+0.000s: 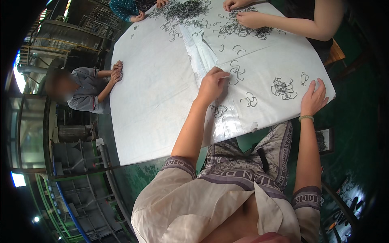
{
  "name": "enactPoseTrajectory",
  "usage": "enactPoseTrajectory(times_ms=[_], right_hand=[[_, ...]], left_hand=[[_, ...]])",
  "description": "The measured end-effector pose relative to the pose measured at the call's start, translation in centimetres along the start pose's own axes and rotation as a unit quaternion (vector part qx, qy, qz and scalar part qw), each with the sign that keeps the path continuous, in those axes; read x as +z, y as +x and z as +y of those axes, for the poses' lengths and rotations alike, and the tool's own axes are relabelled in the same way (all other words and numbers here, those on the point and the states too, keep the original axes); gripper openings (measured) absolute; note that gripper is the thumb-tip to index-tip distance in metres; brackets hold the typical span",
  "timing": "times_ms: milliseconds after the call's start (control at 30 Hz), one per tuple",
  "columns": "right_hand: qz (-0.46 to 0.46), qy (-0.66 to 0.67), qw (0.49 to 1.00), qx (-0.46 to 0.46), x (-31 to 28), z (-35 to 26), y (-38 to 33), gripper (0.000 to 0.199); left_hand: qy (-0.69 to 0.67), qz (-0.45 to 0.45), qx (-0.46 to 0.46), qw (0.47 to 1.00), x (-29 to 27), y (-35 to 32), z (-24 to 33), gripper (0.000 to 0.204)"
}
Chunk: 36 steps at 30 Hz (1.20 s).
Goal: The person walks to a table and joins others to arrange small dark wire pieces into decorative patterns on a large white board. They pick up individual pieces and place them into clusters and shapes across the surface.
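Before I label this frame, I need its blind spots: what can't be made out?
In the head view:
Left hand: its own fingers hide whether anything is pinched.
Far pile of dark curved pieces: overlap hides their number.
Co-worker in teal dotted sleeve: cut off by the top edge.
Floor box: contents too small and dark to identify.

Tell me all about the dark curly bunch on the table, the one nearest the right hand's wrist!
The bunch is a loose tangle of thin, dark, curved pieces, many like open hooks. They overlap, so I can't count them surely. They could be metal or rubber. It lies on the white table, left of the right hand, and neither hand touches it.
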State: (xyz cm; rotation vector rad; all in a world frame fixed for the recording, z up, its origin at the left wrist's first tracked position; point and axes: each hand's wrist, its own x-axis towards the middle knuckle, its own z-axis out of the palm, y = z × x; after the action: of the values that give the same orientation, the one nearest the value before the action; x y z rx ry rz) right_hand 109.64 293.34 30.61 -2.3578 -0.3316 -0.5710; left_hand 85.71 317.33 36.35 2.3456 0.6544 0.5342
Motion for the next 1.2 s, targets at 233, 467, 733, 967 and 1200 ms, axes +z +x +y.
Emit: enactPoseTrajectory(times_ms=[233,467,733,967,1200], right_hand=[[0.002,-0.001,1.0,-0.005,0.2,0.3,0.0,0.036],[0.003,0.011,1.0,-0.002,-0.1,-0.1,0.0,0.036],[-0.007,0.003,1.0,0.005,0.4,0.2,0.0,0.037],[0.001,0.005,1.0,0.004,0.1,0.1,-0.1,0.036],[0.0,0.004,1.0,0.007,0.2,0.2,0.0,0.036]], left_hand=[[0.152,-0.023,0.144,0.977,1.0,-0.7,1.9,0.016],[0.229,-0.162,0.038,0.959,-2.5,-3.0,1.4,0.009],[0.083,0.017,-0.024,0.996,1.5,0.8,1.1,0.011],[0.04,-0.026,-0.047,0.998,2.0,1.5,0.1,0.019],[-0.043,0.035,-0.108,0.993,0.3,1.0,-1.1,0.014]])
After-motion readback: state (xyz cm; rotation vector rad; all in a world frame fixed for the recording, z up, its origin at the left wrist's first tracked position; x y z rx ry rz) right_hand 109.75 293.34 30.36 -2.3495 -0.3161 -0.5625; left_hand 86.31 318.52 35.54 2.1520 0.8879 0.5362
